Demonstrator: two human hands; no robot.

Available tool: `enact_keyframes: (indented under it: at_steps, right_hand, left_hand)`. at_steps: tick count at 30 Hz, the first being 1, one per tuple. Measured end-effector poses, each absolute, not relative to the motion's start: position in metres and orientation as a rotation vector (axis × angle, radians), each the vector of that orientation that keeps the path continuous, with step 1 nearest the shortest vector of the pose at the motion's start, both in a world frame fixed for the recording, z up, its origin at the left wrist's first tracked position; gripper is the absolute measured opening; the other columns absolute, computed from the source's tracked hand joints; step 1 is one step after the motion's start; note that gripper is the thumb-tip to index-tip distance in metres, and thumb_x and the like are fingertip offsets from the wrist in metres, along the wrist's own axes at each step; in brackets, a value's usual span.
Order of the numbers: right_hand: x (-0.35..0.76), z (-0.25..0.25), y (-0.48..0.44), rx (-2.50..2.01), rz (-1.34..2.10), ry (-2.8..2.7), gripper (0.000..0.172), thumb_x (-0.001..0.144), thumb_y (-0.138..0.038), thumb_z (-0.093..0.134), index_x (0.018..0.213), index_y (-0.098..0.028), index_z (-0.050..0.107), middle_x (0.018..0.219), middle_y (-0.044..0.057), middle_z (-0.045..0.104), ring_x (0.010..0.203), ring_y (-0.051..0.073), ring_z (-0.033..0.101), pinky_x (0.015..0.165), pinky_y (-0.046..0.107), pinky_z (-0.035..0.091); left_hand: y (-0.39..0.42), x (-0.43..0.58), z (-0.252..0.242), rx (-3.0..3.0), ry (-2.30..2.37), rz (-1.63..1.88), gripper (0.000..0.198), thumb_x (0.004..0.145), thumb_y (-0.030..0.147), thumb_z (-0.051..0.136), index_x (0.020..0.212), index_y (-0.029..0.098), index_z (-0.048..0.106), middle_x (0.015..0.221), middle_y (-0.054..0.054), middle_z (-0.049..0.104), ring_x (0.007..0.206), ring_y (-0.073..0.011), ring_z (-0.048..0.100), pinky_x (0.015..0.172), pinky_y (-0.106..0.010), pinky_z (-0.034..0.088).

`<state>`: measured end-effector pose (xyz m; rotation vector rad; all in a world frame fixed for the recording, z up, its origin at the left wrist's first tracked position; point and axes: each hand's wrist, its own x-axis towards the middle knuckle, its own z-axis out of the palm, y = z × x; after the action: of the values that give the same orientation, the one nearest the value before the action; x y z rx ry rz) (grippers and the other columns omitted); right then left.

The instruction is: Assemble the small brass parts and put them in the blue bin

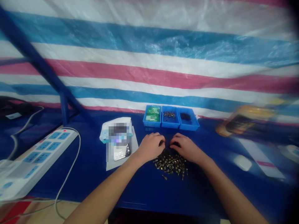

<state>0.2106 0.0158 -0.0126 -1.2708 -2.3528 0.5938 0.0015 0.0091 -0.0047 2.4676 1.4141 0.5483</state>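
Observation:
A heap of small brass-coloured metal parts [171,164] lies on the dark blue table, with one loose piece nearer the front edge. At the heap's far left side is my left hand [153,145], its fingers curled inward. My right hand [184,147] faces it from the right, fingers bent and thumb close to them. Whatever the fingertips hold, if anything, is too small and dark to make out. Beyond the hands stand three blue bins: the left bin [152,124] has green-and-white packets, the middle bin [170,125] small metal parts, the right bin [189,127] dark small pieces.
Left of the hands, a phone [121,151] lies on white paper beside a tissue pack [104,132]. A white power strip [44,155] with a cable runs along the left. To the right are a blurred jar [245,119] and a white case [243,162]. Striped sheeting [149,71] hangs behind.

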Motion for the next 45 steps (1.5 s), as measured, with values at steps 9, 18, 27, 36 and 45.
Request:
enact_keyframes:
  at_steps: [9, 18, 27, 36, 45]
  right_hand:
    - [0.220, -0.013, 0.021, -1.376, 0.434, -2.370, 0.017, 0.090, -0.020, 0.057, 0.099, -0.022, 0.072, 0.094, 0.006, 0.067, 0.087, 0.020, 0.064, 0.079, 0.031, 0.047]
    - [0.219, -0.018, 0.017, -1.400, 0.407, -2.360, 0.015, 0.091, -0.017, 0.054, 0.094, -0.020, 0.068, 0.099, 0.005, 0.063, 0.087, 0.018, 0.063, 0.082, 0.029, 0.046]
    - [0.219, -0.017, 0.019, -1.430, 0.412, -2.352, 0.014, 0.091, -0.019, 0.055, 0.094, -0.021, 0.068, 0.098, 0.004, 0.064, 0.085, 0.018, 0.063, 0.079, 0.028, 0.046]
    - [0.222, -0.025, 0.022, -1.415, 0.386, -2.363, 0.024, 0.092, -0.018, 0.053, 0.111, -0.021, 0.068, 0.104, 0.006, 0.064, 0.091, 0.020, 0.065, 0.084, 0.031, 0.048]
    - [0.224, -0.030, 0.022, -1.396, 0.388, -2.353, 0.028, 0.091, -0.013, 0.050, 0.111, -0.022, 0.067, 0.107, 0.006, 0.063, 0.092, 0.019, 0.065, 0.087, 0.030, 0.048]
  left_hand:
    - [0.010, 0.002, -0.007, 2.460, 1.416, 0.545, 0.017, 0.090, 0.029, 0.052, 0.090, 0.024, 0.068, 0.088, -0.003, 0.064, 0.088, -0.0228, 0.059, 0.076, -0.036, 0.044]
    - [0.009, 0.004, -0.006, 2.461, 1.434, 0.551, 0.018, 0.091, 0.032, 0.051, 0.093, 0.024, 0.068, 0.091, -0.002, 0.066, 0.089, -0.0219, 0.059, 0.077, -0.035, 0.041]
    - [0.006, -0.003, 0.023, 2.292, 2.219, 1.044, 0.030, 0.091, 0.044, 0.050, 0.079, 0.021, 0.066, 0.086, -0.006, 0.069, 0.106, -0.0318, 0.050, 0.106, -0.059, 0.014]
    - [0.015, -0.019, 0.020, 2.170, 2.336, 0.996, 0.033, 0.089, 0.048, 0.051, 0.075, 0.021, 0.064, 0.085, -0.007, 0.069, 0.107, -0.0348, 0.048, 0.102, -0.063, 0.014]
    - [0.014, -0.016, 0.019, 2.193, 2.297, 0.923, 0.034, 0.090, 0.049, 0.049, 0.075, 0.022, 0.064, 0.087, -0.007, 0.070, 0.105, -0.0336, 0.049, 0.102, -0.063, 0.016]
